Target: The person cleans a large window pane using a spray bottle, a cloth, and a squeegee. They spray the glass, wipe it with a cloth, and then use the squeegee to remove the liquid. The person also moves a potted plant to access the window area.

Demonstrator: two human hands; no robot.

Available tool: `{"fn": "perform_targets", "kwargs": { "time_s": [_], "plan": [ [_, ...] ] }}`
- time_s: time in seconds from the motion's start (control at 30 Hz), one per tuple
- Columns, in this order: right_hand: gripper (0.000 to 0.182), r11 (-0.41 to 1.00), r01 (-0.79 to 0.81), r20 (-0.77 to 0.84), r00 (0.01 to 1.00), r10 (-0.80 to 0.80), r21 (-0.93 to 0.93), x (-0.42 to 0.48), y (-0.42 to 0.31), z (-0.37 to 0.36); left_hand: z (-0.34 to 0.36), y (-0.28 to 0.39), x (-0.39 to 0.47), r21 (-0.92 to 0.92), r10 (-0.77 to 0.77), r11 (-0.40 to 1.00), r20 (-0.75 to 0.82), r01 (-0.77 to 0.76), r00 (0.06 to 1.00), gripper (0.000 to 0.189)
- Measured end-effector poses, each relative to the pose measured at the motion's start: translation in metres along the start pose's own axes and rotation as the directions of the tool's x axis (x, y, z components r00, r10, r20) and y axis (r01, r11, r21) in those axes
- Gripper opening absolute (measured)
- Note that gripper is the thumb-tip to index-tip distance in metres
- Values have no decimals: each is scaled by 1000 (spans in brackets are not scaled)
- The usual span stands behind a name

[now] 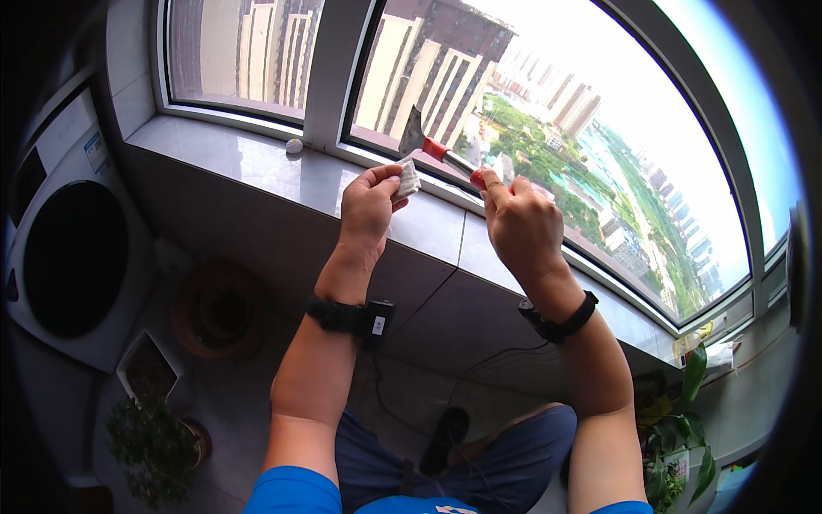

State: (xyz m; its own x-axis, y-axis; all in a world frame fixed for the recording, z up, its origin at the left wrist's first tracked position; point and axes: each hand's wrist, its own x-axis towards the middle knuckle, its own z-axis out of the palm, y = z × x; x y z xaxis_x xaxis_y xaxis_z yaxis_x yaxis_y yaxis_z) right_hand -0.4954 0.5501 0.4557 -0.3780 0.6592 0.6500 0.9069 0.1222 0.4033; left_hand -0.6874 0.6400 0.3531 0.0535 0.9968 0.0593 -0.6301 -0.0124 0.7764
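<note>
My left hand [372,205] pinches a small folded whitish cloth or wipe [407,180] between thumb and fingers, just above the tiled windowsill [430,221]. In my right hand [525,225] is the red grip of a short-handled hand tool [456,160], which looks like a small hoe. Its metal shaft slants up and left to a red collar and a dark, flared metal blade [412,133]. That blade is a little above the cloth, apart from it, in front of the window glass. My right fingers hide much of the grip.
A small white round object [294,146] sits on the sill by the window frame [334,70]. At left are a front-loading washing machine [74,257], a large round pot [221,311] and a potted plant [151,437]. Leafy plants [681,424] stand at right. Cables [475,372] hang from both wrist straps.
</note>
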Motion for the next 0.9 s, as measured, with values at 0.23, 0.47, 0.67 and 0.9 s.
{"fn": "perform_targets", "kwargs": {
  "time_s": [0.23,0.47,0.67,0.9],
  "plan": [
    [27,997,-69,-44,997,70,24,-14,20,-12,-5,10,0,-3,-8,1000,-17,8,1000,20],
    [25,995,-88,-86,992,92,54,35,1,-13,-10,12,1,-11,2,1000,-36,-3,999,21],
    [26,993,-116,-47,992,116,6,38,0,-24,-14,17,-1,-26,-8,1000,-39,7,999,21],
    [28,983,-177,-67,981,181,57,51,15,-36,-10,12,1,-6,-9,1000,-34,9,999,21]
  ]
}}
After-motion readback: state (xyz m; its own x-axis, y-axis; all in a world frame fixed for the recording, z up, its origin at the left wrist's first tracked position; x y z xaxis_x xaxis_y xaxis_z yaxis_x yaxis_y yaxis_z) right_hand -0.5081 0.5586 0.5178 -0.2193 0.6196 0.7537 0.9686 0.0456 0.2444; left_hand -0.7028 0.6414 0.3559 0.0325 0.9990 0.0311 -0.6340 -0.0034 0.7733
